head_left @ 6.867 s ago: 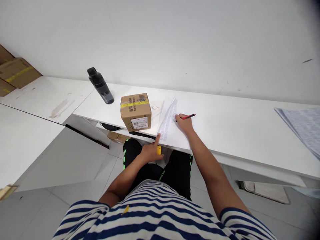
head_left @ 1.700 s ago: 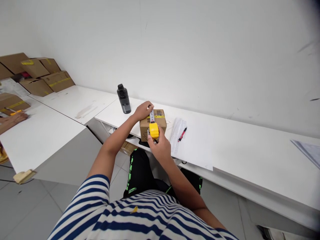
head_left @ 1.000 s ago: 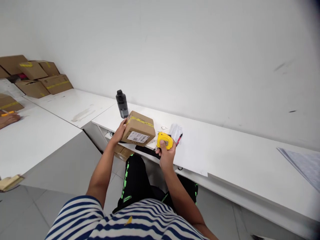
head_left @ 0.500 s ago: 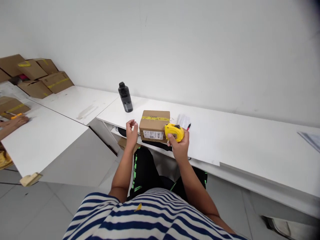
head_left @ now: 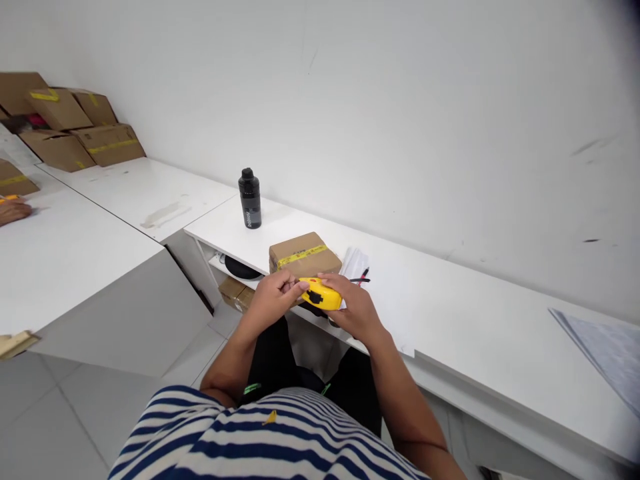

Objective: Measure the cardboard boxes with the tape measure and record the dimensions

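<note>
At far left, another person's hand [head_left: 14, 211] rests on a neighbouring tabletop [head_left: 75, 233], with stacked cartons [head_left: 75, 130] behind. A black bottle [head_left: 250, 199] stands upright on the near tabletop [head_left: 450, 313]. In front of it lies a taped cardboard box [head_left: 303, 255]. Just before the box, the left hand [head_left: 273, 298] pinches the left end of a yellow tape measure [head_left: 320, 294], its grip closed on it. The right hand [head_left: 353, 310] cups the case from the right, fingers curled around it. Papers [head_left: 356, 261] and a red pen [head_left: 364, 275] lie beside the box.
</note>
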A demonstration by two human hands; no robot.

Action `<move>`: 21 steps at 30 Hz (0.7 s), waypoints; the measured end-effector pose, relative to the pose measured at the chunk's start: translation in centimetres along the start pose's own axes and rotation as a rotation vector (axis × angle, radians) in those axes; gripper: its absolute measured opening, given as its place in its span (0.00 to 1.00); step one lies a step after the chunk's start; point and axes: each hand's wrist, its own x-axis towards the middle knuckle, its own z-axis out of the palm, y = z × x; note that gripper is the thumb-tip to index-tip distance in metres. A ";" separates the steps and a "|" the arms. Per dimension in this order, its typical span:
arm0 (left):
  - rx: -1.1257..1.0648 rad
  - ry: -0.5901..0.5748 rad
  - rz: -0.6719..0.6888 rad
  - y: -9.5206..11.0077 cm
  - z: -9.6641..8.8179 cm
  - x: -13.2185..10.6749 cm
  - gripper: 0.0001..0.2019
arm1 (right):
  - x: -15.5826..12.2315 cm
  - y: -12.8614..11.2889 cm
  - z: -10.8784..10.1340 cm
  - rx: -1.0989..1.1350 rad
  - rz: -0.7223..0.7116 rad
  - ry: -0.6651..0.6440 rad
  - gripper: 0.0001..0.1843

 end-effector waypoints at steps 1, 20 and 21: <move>-0.036 0.013 0.004 -0.3 -0.5 0.0 0.24 | 0.2 0.6 -0.7 -0.009 -0.014 -0.027 0.20; -0.394 0.439 -0.499 -9.8 2.9 5.6 0.31 | 12.2 12.1 -3.4 -0.327 0.513 -0.664 0.24; -0.367 0.433 -0.481 -9.8 3.3 5.8 0.30 | 11.7 12.4 -3.5 -0.297 0.520 -0.637 0.23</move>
